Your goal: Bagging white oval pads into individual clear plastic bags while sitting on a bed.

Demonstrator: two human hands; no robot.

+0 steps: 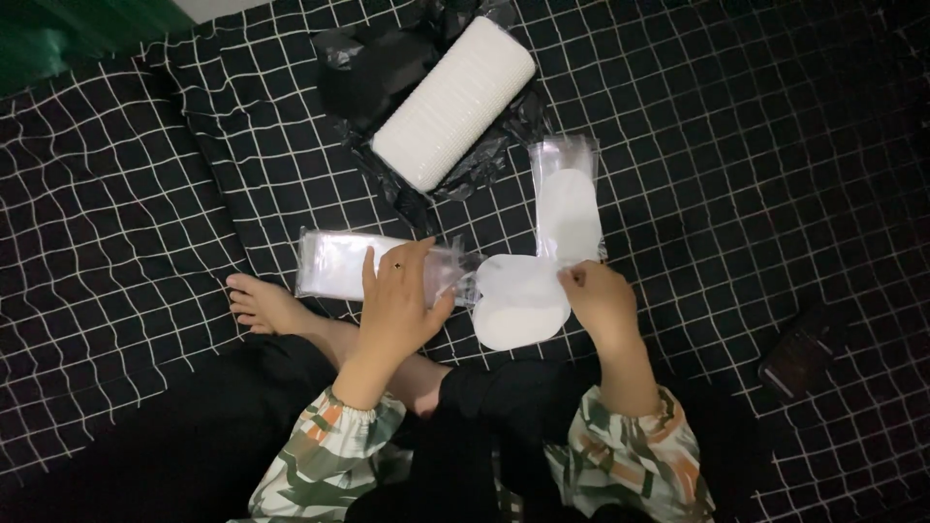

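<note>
A black sheet with a white grid lay under me. My right hand [603,302] pinched a thin white pad [521,300] at its edge, limp and featherlight; my left hand [399,302] pressed flat on slippery clear sleeves [334,263].

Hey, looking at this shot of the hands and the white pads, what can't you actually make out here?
Head view only:
- Left hand covers the middle of the clear plastic sleeve, so its contents there are hidden.
- Right hand: its fingertips hide how it grips the white oval pad.
- Dark object at right: too dark to identify.
- Black bag under the white stack: its contents are hidden.
- Green thing: cut off by the top-left corner.
</note>
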